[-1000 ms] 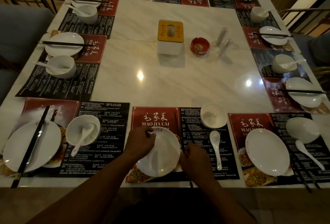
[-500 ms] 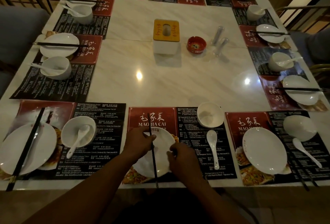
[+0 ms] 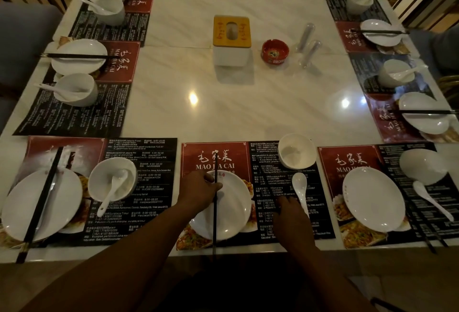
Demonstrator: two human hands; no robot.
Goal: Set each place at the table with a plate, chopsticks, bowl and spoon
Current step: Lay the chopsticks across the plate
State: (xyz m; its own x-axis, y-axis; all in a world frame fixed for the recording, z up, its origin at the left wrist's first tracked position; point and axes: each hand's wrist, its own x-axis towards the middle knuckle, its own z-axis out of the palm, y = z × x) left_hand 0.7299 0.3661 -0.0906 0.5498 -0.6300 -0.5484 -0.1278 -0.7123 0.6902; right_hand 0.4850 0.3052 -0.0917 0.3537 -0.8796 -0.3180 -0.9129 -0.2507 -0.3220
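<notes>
On the middle placemat in front of me lies a white plate (image 3: 231,207), with black chopsticks (image 3: 215,214) laid straight across it. My left hand (image 3: 198,191) rests at the plate's left rim and pinches the chopsticks near their far end. To the right, a white spoon (image 3: 300,186) lies on the mat below an empty white bowl (image 3: 295,152). My right hand (image 3: 291,208) lies on the mat with its fingers at the spoon's handle. The right place has a plate (image 3: 370,202), bowl (image 3: 423,166), spoon (image 3: 431,201) and dark chopsticks (image 3: 422,227) beside them.
The left place holds a plate (image 3: 29,209) with chopsticks and a bowl (image 3: 99,182) with a spoon. A tissue box (image 3: 232,38), red ashtray (image 3: 274,52) and two clear shakers (image 3: 308,45) stand mid-table. Set places line the left, far and right edges.
The chopsticks went from beside the plate onto it and now lie straight. My right hand left the plate and moved right to the spoon's handle. My left hand stays by the chopsticks.
</notes>
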